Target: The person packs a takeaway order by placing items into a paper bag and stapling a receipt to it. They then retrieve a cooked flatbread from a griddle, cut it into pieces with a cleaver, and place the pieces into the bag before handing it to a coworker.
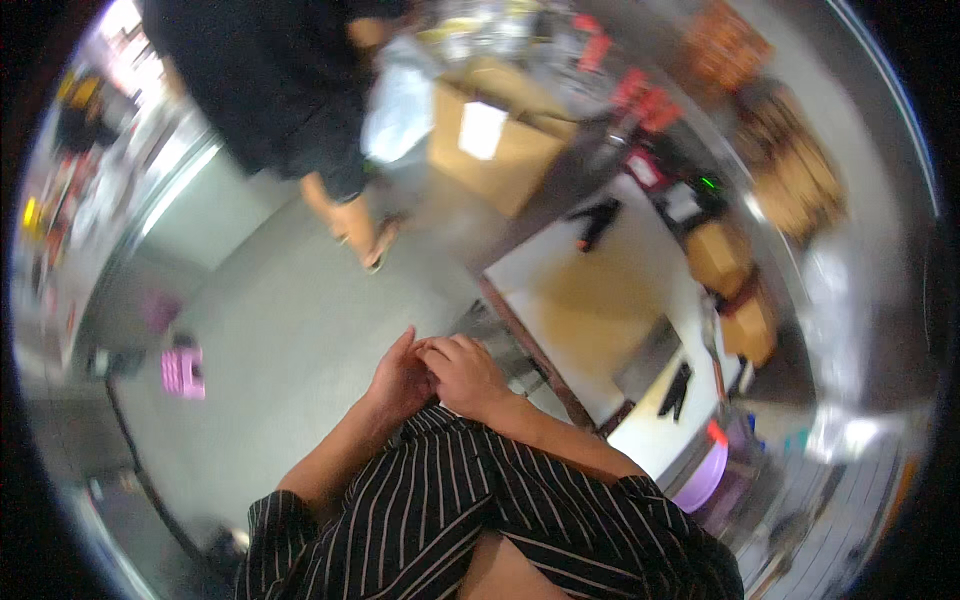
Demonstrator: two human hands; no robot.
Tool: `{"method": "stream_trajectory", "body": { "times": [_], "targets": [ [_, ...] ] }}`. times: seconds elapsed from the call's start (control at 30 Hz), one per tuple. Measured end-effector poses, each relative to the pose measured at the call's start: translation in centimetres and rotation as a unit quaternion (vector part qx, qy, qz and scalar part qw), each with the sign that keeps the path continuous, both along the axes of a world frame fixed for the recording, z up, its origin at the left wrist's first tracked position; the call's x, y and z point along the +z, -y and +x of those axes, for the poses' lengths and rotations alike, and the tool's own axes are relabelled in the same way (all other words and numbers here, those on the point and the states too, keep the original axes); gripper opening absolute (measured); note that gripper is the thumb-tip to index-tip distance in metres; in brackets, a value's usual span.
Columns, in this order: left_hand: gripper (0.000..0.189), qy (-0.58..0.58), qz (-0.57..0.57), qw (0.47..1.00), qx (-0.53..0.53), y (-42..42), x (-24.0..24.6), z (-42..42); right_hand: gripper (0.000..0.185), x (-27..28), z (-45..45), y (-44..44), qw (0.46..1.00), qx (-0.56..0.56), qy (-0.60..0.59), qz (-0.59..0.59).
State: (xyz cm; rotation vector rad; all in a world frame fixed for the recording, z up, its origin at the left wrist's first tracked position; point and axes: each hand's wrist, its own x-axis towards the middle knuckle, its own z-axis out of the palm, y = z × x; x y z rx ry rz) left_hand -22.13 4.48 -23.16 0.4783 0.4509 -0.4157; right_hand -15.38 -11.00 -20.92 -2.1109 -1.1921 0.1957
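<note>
My left hand (399,377) and my right hand (466,375) meet in front of my waist, close to my striped shirt (442,480). The right fingers lie over the left hand's fingers. Whether anything small is held between them is hidden. A sliver of something white shows under the right wrist, too little to name. To the right of my hands stands a low worktable (517,274) with a pale top and a large brownish patch. On it lie a blurred black object (598,221) and a second black object (677,390).
Another person in dark clothes (277,90) stands ahead on the grey floor (300,322). A cardboard box (487,161) sits beyond the table. Several smaller cardboard boxes (720,259) line the right. A purple basin (703,480) stands near my right elbow, a pink stool (182,373) at left.
</note>
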Motion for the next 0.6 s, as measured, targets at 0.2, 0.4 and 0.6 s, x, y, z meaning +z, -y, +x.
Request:
{"method": "stream_trajectory", "body": {
  "times": [0.2, 0.4, 0.6],
  "targets": [
    [0.056, -0.044, 0.114, 0.979, 0.163, -0.9, 0.9, -12.1, 0.022, -2.5, -3.5, -6.5, 0.959, 0.257, -0.081, -0.089],
    [0.032, -0.238, 0.332, 0.835, 0.368, -2.6, 2.2, -29.1, 0.019, -1.1, -13.5, -14.7, 0.891, 0.447, -0.076, -0.014],
    [0.041, -0.401, 0.536, 0.619, 0.410, -2.8, 2.7, -43.6, 0.011, 1.1, -26.9, -23.6, 0.804, 0.565, -0.137, -0.128]
  ]
}}
